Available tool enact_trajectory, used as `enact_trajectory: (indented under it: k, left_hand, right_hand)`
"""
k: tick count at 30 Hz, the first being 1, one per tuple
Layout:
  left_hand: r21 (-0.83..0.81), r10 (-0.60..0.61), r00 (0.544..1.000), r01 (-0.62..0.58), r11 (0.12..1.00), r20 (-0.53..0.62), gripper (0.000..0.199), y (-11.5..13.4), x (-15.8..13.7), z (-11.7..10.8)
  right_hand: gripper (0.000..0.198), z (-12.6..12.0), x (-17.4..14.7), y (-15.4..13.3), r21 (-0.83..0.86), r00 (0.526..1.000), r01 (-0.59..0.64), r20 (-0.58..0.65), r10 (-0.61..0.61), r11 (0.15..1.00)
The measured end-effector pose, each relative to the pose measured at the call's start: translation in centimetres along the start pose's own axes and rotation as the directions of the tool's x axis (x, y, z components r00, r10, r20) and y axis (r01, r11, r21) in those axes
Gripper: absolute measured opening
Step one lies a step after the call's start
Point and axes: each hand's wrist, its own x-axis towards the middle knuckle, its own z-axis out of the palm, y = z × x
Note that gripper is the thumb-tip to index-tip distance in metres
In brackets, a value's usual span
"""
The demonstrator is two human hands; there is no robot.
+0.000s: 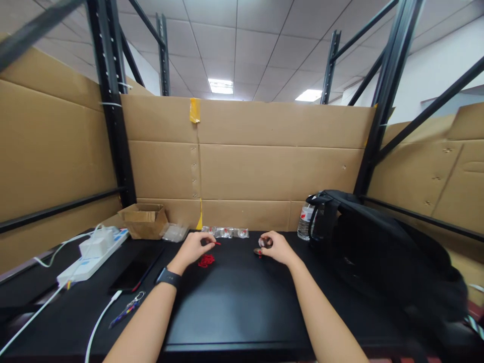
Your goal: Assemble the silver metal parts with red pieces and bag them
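My left hand (197,247) is closed in a pinch on a thin red cord (217,243), whose end sticks out past the fingertips. Just below it, a loose bundle of red cord (206,260) lies on the black table (234,312). To the right, my right hand (278,248) has its fingers curled round a small round shiny piece (262,242). A dark disc with a bit of red (257,251) shows under the fingertips; whether it is part of the same piece I cannot tell.
Small clear packets (227,232) line the back, near a plastic bag (175,232) and a cardboard box (145,221). At left are a power strip (93,257), phone (136,269) and keychain (127,309). A water bottle (304,222) and black backpack (389,267) stand right.
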Motion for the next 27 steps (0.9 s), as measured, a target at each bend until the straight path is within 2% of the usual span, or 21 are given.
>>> enact_trajectory:
  k: [3,6,9,12,20,25,27]
  left_hand:
    - [-0.003,-0.022,0.991,0.023,1.000,0.135,0.017,-2.1,-0.4,-0.9]
    - [-0.004,-0.012,0.967,0.014,1.000,0.255,0.018,-2.9,-0.5,-0.6]
    - [0.013,-0.024,0.953,0.021,1.000,0.302,0.018,-2.9,-0.6,-0.3]
    - [0.006,-0.036,0.940,0.036,0.999,0.339,0.020,-2.8,-0.7,-0.3]
    - [0.018,-0.030,0.939,0.026,1.000,0.342,0.019,-2.9,-0.7,-0.5]
    - [0.030,-0.037,0.947,0.029,0.999,0.319,0.021,-2.7,-0.7,-0.5]
    - [0.047,-0.037,0.955,0.024,0.999,0.294,0.022,-2.4,-0.6,-0.5]
  right_hand:
    - [0.033,-1.4,-0.3,1.8,-0.099,0.989,-0.100,0.102,0.110,0.990]
    - [0.034,-2.1,-0.5,2.5,-0.150,0.967,-0.148,0.185,0.175,0.977]
    - [0.032,-2.4,-0.6,2.4,-0.184,0.950,-0.166,0.233,0.208,0.969]
    - [0.031,-2.5,-0.5,2.3,-0.207,0.948,-0.181,0.224,0.227,0.961]
    - [0.028,-2.4,-0.6,3.1,-0.243,0.941,-0.196,0.225,0.252,0.950]
    - [0.041,-1.3,-0.5,2.5,-0.279,0.966,-0.110,0.195,0.168,0.954]
    - [0.036,-0.5,-0.4,2.0,-0.292,0.973,-0.092,0.177,0.149,0.952]
